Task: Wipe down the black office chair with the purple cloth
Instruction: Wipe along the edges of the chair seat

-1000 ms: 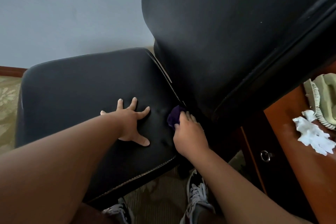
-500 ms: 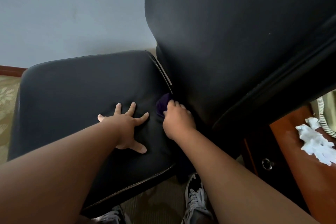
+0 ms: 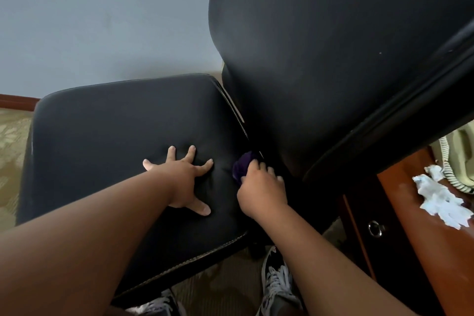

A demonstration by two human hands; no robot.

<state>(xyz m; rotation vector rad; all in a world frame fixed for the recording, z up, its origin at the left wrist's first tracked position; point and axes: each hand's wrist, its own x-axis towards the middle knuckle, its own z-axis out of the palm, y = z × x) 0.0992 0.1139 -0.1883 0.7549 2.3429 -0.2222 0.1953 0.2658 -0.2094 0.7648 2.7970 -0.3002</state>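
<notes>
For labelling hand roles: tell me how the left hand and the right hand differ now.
The left hand lies flat, fingers spread, on the seat cushion; the right hand is curled round the purple cloth. The left hand holds nothing; the right hand holds the cloth at the seat's rear edge, beside the backrest. Both are bare, on the black office chair.

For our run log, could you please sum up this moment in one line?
left hand: flat on seat | right hand: grips cloth at seat's back edge | step: wiping
</notes>
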